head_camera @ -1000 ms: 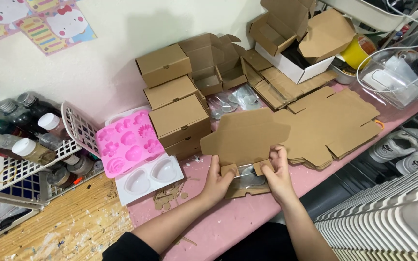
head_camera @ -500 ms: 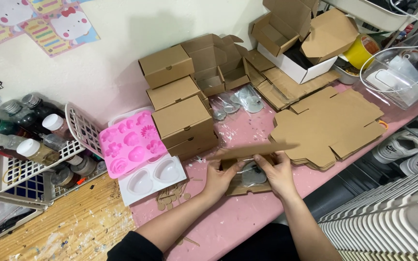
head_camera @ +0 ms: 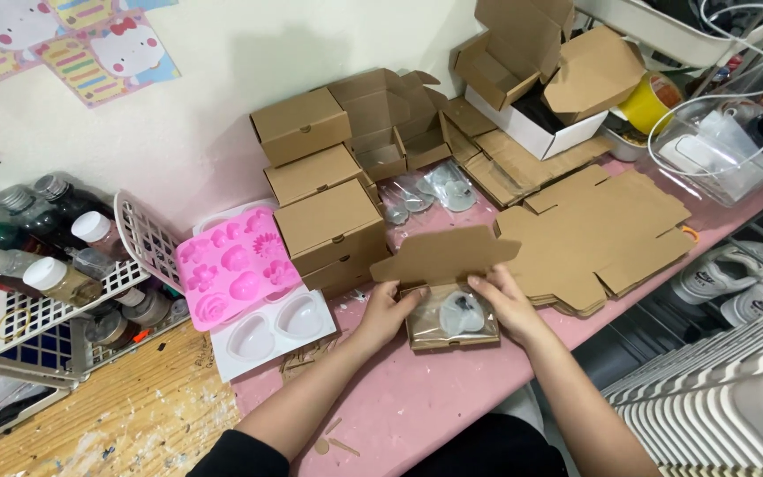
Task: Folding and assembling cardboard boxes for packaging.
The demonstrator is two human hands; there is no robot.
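Between both hands, box (head_camera: pixel 449 305) lengthwise left-right.

Matt brown corrugated-card box (head_camera: pixel 449 291) between the fingers (head_camera: pixel 486 284); glossy clear plastic bag (head_camera: pixel 457 316) inside it. Left of the fingers: smooth pink silicone-like mould (head_camera: pixel 231 267), glossy translucent plastic tray (head_camera: pixel 271 331). Beneath: matt pink tabletop (head_camera: pixel 417 397).

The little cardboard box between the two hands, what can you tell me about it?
The small box is plain brown corrugated cardboard, lying flat on the pink table in front of a stack of closed boxes. Its lid stands open, tilted up and back, with tabs at both ends. Inside lies a clear plastic packet holding something dark that is too small to make out. The left hand grips its left edge and the right hand its right edge, fingers reaching to the packet.
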